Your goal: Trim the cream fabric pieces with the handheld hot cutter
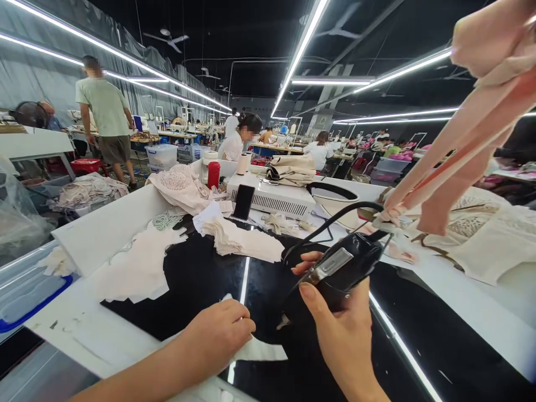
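Note:
In my right hand (345, 329) is a black corded power tool (330, 268) with a metal plate on its side; my fingers wrap around its body. Its cord loops up to pink fabric strips (444, 151) hanging from above. My left hand (224, 329) is closed, with a piece of white fabric (263, 350) showing on both sides of it, low over the glossy black tabletop (196, 279). Beyond the hands lies a stack of cream fabric pieces (243, 240). Flat pale fabric pieces (134, 268) lie to the left.
Along the back stand a phone (243, 201), a red bottle (213, 175), a thread cone (242, 164) and a white vented box (276, 192). Lace garments (180, 181) lie back left, more cream fabric (494, 234) at right. Co-workers (103, 111) are farther off.

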Demonstrator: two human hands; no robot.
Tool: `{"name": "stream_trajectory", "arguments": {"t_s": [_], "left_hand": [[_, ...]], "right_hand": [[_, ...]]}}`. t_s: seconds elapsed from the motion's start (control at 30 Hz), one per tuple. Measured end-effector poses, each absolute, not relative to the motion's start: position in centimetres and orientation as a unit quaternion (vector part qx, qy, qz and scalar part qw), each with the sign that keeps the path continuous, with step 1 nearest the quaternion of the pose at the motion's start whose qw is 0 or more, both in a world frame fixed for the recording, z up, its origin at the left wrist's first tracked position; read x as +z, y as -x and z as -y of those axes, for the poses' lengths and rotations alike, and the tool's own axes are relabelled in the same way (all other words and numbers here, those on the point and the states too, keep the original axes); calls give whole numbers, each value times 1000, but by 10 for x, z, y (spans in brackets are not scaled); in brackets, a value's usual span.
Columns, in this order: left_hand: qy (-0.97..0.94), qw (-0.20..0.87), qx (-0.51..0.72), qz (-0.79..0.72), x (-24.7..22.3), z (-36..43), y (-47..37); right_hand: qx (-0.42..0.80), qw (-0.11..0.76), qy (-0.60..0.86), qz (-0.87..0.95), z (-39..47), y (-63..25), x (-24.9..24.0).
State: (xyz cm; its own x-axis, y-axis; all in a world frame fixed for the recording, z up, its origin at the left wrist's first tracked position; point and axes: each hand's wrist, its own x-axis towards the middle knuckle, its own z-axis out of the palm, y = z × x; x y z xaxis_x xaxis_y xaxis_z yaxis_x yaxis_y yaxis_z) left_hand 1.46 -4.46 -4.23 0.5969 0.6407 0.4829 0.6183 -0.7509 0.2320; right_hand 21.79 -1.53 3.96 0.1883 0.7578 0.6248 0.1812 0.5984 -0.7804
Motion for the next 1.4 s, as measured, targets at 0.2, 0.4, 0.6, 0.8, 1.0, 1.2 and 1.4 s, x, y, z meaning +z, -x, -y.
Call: {"name": "stream_trajectory", "arguments": {"t_s": [0.2,0.4,0.6,0.8,1.0,1.2,1.4], "left_hand": [[-914,-21,221,-340,-47,33,-17],[-894,18,187,-407,-35,25,-14],[-805,224,303,-459,6,-3,-5],[-723,265,415,-485,32,-50,7],[-693,209,435,-536,49,-106,23],[-687,157,401,-585,43,-140,19],[-701,117,339,-616,26,-146,15]], "right_hand": [[-84,785,323,521,32,-242,37],[45,444,296,845,47,-234,9],[347,329,459,748,26,-194,-16],[418,401,435,689,-23,-176,-21],[330,491,484,645,-102,-197,-7],[255,519,514,634,-159,-217,-12],[193,476,537,669,-195,-229,-30]]}}
